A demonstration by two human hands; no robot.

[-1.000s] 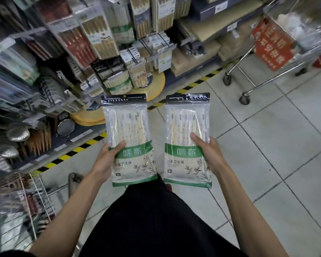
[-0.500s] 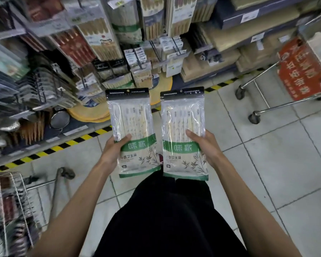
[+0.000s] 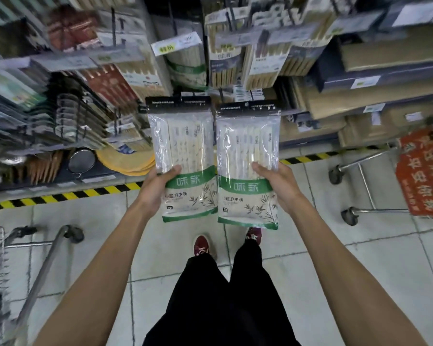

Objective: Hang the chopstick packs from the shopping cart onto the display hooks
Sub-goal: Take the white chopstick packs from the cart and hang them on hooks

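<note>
Left hand (image 3: 155,193) and right hand (image 3: 280,188) grip chopstick packs (image 3: 185,136).

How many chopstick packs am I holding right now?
2. The left pack is in the left hand, the right pack in the right hand; any stacked behind would be hidden.

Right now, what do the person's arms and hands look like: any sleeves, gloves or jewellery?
Both forearms are bare, with no sleeves in view. The left hand and right hand wear no gloves, and no watch, ring or bracelet shows. Below them are black trousers and dark red shoes.
</note>
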